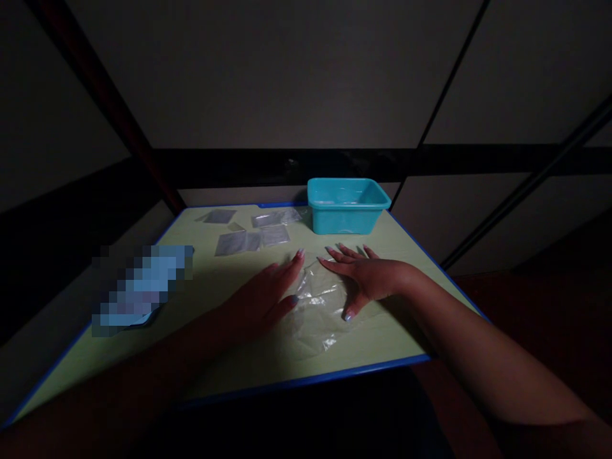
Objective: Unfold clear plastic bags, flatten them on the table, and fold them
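Observation:
A clear plastic bag (318,312) lies flat and creased on the pale table in front of me. On its right part rests my right hand (361,274), fingers spread and palm down. My left hand (268,290) is at the bag's left edge, thumb and forefinger apart, holding nothing that I can see; its other fingers are partly in shadow. Beyond my left hand lie several small flat clear packets, among them a greyish packet (231,243) and another packet (276,235). What the packets contain, if anything, I cannot make out.
A turquoise plastic bin (348,220) stands at the table's back right. At the left side lies a blurred-out bluish flat object (148,284). The table (205,357) has a blue edge and stands close to a panelled wall (287,76) with a dark band.

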Action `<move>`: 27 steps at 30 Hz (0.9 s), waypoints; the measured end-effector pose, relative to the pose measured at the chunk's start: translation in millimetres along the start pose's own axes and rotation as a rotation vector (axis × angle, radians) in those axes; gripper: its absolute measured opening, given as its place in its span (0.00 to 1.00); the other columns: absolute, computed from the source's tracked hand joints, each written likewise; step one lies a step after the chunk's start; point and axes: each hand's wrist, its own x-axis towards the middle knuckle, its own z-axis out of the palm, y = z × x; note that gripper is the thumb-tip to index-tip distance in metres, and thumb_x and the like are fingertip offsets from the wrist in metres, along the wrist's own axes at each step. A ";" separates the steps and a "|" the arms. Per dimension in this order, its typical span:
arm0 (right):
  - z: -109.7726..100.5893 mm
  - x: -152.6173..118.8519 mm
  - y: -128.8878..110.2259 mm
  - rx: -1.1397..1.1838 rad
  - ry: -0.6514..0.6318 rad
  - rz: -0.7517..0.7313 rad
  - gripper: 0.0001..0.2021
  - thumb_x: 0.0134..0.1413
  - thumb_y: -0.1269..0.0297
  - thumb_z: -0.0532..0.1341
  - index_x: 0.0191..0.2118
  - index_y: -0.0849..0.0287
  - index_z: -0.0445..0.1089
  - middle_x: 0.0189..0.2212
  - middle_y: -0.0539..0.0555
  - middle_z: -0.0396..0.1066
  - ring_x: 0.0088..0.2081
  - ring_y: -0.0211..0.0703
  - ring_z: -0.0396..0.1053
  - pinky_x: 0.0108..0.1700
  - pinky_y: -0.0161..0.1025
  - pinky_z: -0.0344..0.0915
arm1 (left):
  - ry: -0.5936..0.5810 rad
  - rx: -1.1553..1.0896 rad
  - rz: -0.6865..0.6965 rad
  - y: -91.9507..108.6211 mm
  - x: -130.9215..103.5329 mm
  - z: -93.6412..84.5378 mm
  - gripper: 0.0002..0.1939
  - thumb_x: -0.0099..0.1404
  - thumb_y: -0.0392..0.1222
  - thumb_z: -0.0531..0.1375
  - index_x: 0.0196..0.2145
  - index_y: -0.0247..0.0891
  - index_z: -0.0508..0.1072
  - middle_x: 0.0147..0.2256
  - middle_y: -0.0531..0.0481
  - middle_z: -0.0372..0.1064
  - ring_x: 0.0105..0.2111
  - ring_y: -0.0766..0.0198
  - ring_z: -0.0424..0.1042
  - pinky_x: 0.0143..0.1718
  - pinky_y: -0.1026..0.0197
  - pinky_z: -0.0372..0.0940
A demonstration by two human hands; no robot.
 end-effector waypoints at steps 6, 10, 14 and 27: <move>-1.7 -0.8 0.6 0.014 -0.009 0.014 0.59 0.34 0.40 0.67 0.67 0.47 0.31 0.67 0.53 0.21 0.65 0.65 0.19 0.59 0.69 0.21 | 0.002 0.336 -0.194 7.5 1.5 -3.0 0.34 0.68 0.47 0.43 0.66 0.28 0.37 0.65 0.35 0.41 0.64 0.50 0.46 0.61 0.43 0.45; -3.8 -2.1 1.3 -0.004 -0.020 0.035 0.59 0.33 0.41 0.67 0.67 0.46 0.31 0.67 0.52 0.21 0.65 0.64 0.18 0.59 0.69 0.21 | 0.066 0.438 -0.310 6.3 0.5 -0.8 0.32 0.68 0.51 0.45 0.64 0.31 0.47 0.64 0.31 0.43 0.62 0.43 0.49 0.58 0.38 0.48; -4.2 -3.2 4.9 -0.019 -0.005 0.079 0.60 0.32 0.41 0.68 0.67 0.46 0.31 0.67 0.53 0.21 0.65 0.65 0.18 0.58 0.70 0.20 | 0.160 0.363 -0.272 6.0 1.1 -1.6 0.23 0.68 0.50 0.45 0.52 0.35 0.65 0.54 0.35 0.61 0.54 0.46 0.61 0.54 0.41 0.55; -6.2 -3.8 4.9 -0.045 0.000 0.114 0.59 0.33 0.39 0.67 0.67 0.47 0.31 0.67 0.56 0.21 0.65 0.63 0.19 0.59 0.69 0.23 | 0.210 0.189 -0.266 -1.3 5.3 11.8 0.14 0.55 0.48 0.61 0.36 0.38 0.68 0.38 0.46 0.65 0.41 0.53 0.61 0.45 0.47 0.60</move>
